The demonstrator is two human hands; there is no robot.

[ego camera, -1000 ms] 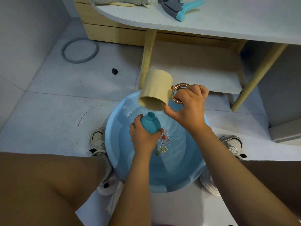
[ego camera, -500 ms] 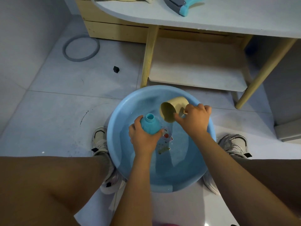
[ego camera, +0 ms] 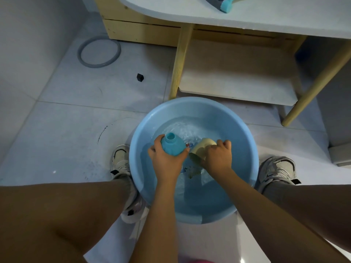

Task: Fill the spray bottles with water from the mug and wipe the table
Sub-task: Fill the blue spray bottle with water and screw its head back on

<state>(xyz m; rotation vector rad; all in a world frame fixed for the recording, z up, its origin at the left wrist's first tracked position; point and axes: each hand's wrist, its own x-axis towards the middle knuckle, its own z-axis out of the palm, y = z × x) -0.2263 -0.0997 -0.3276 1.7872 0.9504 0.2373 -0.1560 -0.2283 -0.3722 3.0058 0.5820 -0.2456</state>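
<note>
A light blue basin (ego camera: 144,133) of water sits on the floor between my feet. My left hand (ego camera: 167,163) grips an uncapped teal spray bottle (ego camera: 172,146) upright over the water, its mouth open. To its right my right hand (ego camera: 218,158) holds the beige mug (ego camera: 202,149), which is tipped on its side and dipped into the water. The mug's handle is hidden under my fingers. A teal and grey spray head (ego camera: 224,3) lies on the grey table (ego camera: 266,18) at the top.
A wooden table leg (ego camera: 180,61) stands just behind the basin, with a low shelf (ego camera: 239,80) to its right and another slanted leg (ego camera: 319,86). A grey ring (ego camera: 98,52) and a small black object (ego camera: 140,77) lie on the tiled floor.
My right hand brought the mug down from pouring over the bottle's mouth into the basin and dipped it in the water. The left hand kept holding the bottle.
</note>
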